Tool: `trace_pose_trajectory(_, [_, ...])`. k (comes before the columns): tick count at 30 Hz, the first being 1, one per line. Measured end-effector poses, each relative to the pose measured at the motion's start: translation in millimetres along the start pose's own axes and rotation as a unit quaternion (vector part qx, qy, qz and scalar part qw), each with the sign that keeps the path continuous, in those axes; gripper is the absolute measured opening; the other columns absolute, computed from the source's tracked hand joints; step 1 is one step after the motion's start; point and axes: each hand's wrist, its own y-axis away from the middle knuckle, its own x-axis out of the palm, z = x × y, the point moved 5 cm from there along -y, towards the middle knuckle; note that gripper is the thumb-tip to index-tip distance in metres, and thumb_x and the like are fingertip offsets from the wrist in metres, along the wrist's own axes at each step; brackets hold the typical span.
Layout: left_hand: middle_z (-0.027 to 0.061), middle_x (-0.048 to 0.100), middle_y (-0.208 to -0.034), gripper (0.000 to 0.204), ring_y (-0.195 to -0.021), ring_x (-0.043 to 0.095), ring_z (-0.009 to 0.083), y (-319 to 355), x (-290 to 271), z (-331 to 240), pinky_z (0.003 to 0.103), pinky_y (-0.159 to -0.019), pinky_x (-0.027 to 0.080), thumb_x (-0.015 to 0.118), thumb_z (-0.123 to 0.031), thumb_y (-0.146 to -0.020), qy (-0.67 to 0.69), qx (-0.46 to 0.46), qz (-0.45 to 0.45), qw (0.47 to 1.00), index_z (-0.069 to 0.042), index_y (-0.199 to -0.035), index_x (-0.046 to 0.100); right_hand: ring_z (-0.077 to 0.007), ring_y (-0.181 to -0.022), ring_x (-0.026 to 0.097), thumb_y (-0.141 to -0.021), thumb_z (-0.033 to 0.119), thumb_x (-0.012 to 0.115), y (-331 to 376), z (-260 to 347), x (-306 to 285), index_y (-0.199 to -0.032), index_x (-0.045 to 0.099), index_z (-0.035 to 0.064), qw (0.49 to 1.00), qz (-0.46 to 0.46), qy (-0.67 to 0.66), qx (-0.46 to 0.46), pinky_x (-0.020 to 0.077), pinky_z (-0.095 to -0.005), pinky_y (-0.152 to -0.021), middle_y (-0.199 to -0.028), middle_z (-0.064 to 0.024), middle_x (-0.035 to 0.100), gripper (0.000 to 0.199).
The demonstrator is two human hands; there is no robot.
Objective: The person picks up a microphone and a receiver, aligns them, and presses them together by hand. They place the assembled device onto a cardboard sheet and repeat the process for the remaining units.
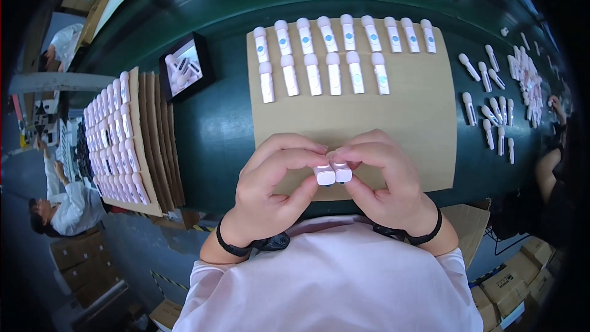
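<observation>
Above the dark green worktop [215,141], by the near edge of a flat tan cardboard sheet [418,117], the part-closed bare left hand [264,181] and right hand [388,178] each pinch one of two side-by-side pale-pink, square-ended plastic wands [325,177], which could drop if that pinch slips.

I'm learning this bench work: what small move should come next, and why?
Probably lower the two devices onto the cardboard, right of the near row: the left hand and right hand hold them side by side, and that row has six against nine in the far row, leaving bare cardboard there.
</observation>
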Motion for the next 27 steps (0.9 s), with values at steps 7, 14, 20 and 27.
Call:
trace_pose_trajectory(7, [0.0138,0.066,-0.094,0.032,-0.083,0.066,0.0259,-38,21,-23,0.033,-0.069,0.053,0.07,0.005,-0.073,-0.043,0.08,0.064,0.994,0.001,-0.104,0.064,-0.0203,-0.077,0.063,-0.075,-0.006,0.069,1,2,-56,-0.104,0.063,0.0003,0.997,0.034,0.072,0.021,0.0502,-0.0294,-0.067,-0.093,-0.0115,0.065,0.03])
trace_pose_trajectory(14, [0.0121,0.067,-0.092,0.028,-0.082,0.067,0.0233,-87,62,-14,0.031,-0.073,0.052,0.069,0.002,-0.077,-0.052,0.038,0.126,0.99,0.001,-0.105,0.064,-0.0208,-0.076,0.064,-0.078,-0.004,0.068,-7,-21,-123,-0.1,0.061,0.0013,0.974,0.048,0.207,0.084,0.0502,-0.0279,-0.068,-0.094,-0.0106,0.065,0.024])
trace_pose_trajectory(20, [0.0101,0.062,-0.087,0.013,-0.08,0.063,0.0245,-110,106,-7,0.035,-0.064,0.051,0.065,-0.006,-0.075,-0.258,0.175,0.127,0.942,-0.002,-0.087,0.061,-0.0266,-0.088,0.063,-0.08,-0.001,0.066,-17,-43,-142,-0.093,0.059,0.0027,0.934,0.037,0.353,-0.032,0.0515,-0.032,-0.073,-0.103,-0.0102,0.064,0.015])
trace_pose_trajectory(27, [0.0085,0.057,-0.09,0.016,-0.087,0.059,0.022,-98,140,14,0.033,-0.069,0.051,0.06,-0.013,-0.07,-0.397,0.279,0.193,0.853,-0.005,-0.085,0.06,-0.0284,-0.099,0.06,-0.078,0.005,0.068,-3,-63,-134,-0.089,0.058,0.0048,0.904,0.164,0.395,-0.02,0.0509,-0.0358,-0.079,-0.11,-0.0097,0.06,0.015])
